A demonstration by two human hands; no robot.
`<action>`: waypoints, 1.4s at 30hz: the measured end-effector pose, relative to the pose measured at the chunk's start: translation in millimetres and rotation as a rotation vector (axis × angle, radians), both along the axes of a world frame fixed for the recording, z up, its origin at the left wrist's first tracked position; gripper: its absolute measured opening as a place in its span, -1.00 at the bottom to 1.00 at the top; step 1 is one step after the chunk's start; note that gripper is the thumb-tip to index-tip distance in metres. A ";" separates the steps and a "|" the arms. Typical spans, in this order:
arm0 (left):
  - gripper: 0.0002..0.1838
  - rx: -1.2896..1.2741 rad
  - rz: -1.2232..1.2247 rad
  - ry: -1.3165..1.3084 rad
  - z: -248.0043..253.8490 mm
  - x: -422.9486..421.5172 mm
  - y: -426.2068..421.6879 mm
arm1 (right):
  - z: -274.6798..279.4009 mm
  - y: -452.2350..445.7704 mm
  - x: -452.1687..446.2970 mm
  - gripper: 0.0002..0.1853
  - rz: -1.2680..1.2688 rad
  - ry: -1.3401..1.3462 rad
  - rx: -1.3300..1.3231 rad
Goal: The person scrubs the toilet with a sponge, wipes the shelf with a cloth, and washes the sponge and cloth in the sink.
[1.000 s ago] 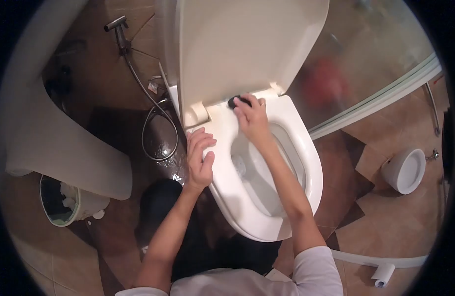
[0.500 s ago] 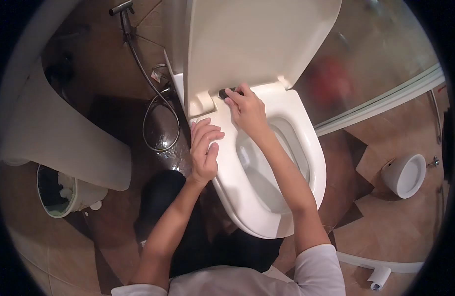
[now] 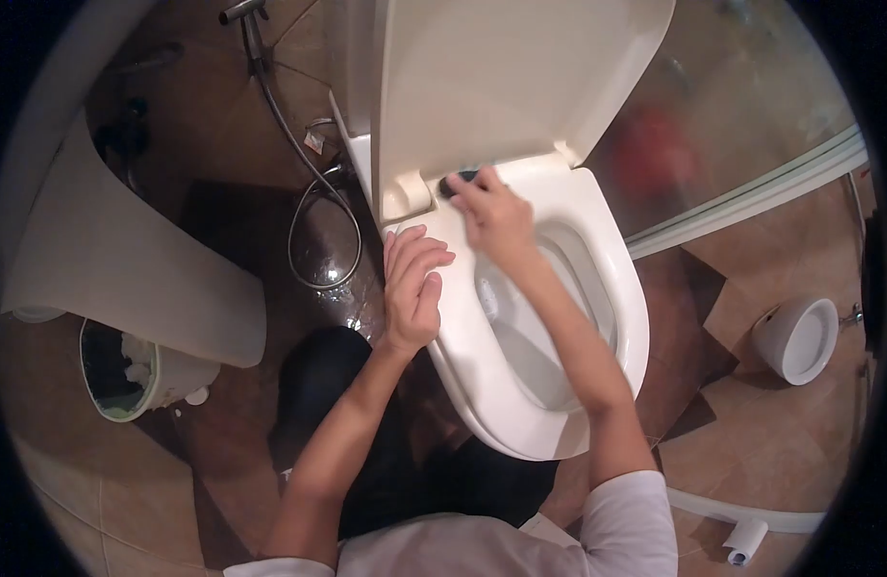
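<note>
A white toilet seat (image 3: 631,279) lies down on the bowl, with its lid (image 3: 520,77) raised behind it. My right hand (image 3: 501,221), slightly blurred, pinches a small black scrubber (image 3: 458,183) against the back of the seat, between the two hinges. The scrubber's underside is hidden, and a bit of teal shows beside it. On the seat's left edge rests my left hand (image 3: 412,293), its fingers extended and loosely apart, holding nothing.
At left, a white basin pedestal (image 3: 174,260) stands over a bin (image 3: 164,380) with paper inside. A bidet sprayer hose (image 3: 294,135) loops beside the toilet. A glass shower partition (image 3: 751,183), a white bowl-shaped fixture (image 3: 797,341) and a small white roll (image 3: 746,540) are at right.
The view has shifted slightly, so the whole scene sits a little further right. My right hand still holds the scrubber at the hinge area; my left hand stays on the seat edge.
</note>
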State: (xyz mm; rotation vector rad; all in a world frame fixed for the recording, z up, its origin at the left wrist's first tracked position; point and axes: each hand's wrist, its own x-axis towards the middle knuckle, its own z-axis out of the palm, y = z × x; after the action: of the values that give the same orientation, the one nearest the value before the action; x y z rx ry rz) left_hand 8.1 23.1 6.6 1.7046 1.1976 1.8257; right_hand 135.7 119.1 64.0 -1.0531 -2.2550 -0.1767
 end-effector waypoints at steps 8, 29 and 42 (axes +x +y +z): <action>-0.78 0.002 0.008 0.009 0.9 -0.4 1.2 | 0.4 1.6 1.6 -0.82 0.000 -0.036 0.036; -0.76 -0.011 0.000 0.019 4.2 1.3 -2.8 | 13.4 -8.2 1.6 -0.87 -0.008 -0.132 -0.054; -0.72 -0.001 0.023 0.046 11.6 4.4 -3.1 | 12.5 6.1 9.3 -0.86 -0.011 -0.056 -0.079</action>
State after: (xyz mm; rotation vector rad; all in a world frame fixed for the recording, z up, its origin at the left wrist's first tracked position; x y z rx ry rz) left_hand 12.5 20.0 18.2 1.7481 1.2409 1.8083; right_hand 145.0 125.2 76.5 -1.1151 -2.3232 -0.1241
